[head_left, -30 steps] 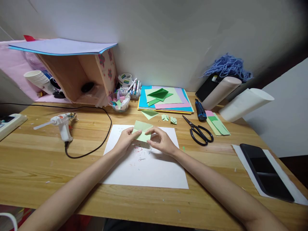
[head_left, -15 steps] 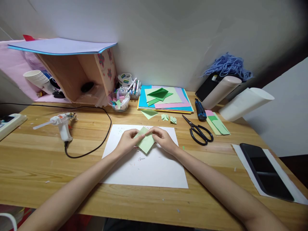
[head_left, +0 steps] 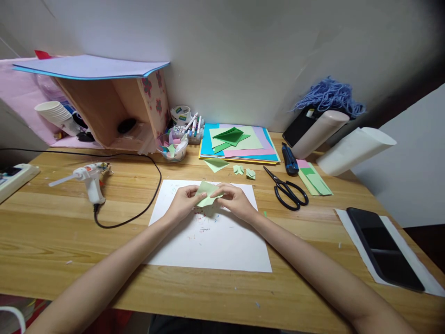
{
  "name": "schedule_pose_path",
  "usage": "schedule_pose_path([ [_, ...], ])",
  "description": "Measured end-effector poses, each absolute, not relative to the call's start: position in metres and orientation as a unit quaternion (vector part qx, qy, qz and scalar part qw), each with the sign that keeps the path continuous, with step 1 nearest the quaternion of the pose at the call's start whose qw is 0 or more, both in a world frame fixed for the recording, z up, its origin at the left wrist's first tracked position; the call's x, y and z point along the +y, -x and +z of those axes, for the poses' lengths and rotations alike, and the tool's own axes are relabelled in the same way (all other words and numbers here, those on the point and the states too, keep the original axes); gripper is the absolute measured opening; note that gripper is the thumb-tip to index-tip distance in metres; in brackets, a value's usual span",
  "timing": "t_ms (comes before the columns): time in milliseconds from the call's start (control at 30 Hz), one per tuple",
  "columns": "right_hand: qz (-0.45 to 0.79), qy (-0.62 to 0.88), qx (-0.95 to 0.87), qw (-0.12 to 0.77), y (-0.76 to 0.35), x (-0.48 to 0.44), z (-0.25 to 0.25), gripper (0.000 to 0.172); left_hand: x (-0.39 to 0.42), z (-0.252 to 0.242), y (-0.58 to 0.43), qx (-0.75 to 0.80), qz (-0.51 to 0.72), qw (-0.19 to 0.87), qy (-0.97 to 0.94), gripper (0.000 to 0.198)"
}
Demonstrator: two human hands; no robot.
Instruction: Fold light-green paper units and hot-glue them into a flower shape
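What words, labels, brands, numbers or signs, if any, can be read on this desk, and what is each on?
No text is clear enough to quote.
White round roll with green and blue labels: printing too small and blurred to read.
Slim white plastic markers: dark print on the barrels, too small to read.
White rectangular paper sheet: scattered coloured marks, no legible words.
Light green creased paper piece: no writing visible.

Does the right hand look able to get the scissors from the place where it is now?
Probably yes. The scissors lie to the right of the right hand, and nothing seems to stand between them. However, this hand is touching the green paper, so it would likely leave that first.
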State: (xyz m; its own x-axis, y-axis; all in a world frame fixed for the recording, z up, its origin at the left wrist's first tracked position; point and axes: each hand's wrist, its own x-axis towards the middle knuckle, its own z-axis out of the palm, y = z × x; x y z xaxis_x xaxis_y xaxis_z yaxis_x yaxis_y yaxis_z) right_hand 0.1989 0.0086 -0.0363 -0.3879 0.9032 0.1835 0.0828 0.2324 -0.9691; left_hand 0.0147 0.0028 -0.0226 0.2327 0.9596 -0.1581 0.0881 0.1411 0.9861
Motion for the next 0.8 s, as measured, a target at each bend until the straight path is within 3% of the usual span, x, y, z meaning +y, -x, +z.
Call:
schedule_pose_path([
  [67,0.489,0.376,-0.666,0.420,-0.199,0.009,-0.036,0.005,0.001,-0.021,-0.016,0.482,0.375,0.567,-0.553,0.035],
  [267,0.459,0.411,-0.656,0.436,-0.197,0.008,-0.033,0.019,-0.008,-0.015,-0.023,0.482,0.361,0.559,-0.570,0.043],
  [467,0.428,0.412,-0.675,0.437,-0.196,0.006,-0.031,0.021,-0.016,-0.014,-0.028,0.492,0.380,0.528,-0.578,0.035],
  [800,0.527,0.455,-0.541,0.471,-0.194,0.004,-0.034,0.025,-0.013,-0.018,-0.025,0.522,0.362,0.560,-0.532,0.040],
])
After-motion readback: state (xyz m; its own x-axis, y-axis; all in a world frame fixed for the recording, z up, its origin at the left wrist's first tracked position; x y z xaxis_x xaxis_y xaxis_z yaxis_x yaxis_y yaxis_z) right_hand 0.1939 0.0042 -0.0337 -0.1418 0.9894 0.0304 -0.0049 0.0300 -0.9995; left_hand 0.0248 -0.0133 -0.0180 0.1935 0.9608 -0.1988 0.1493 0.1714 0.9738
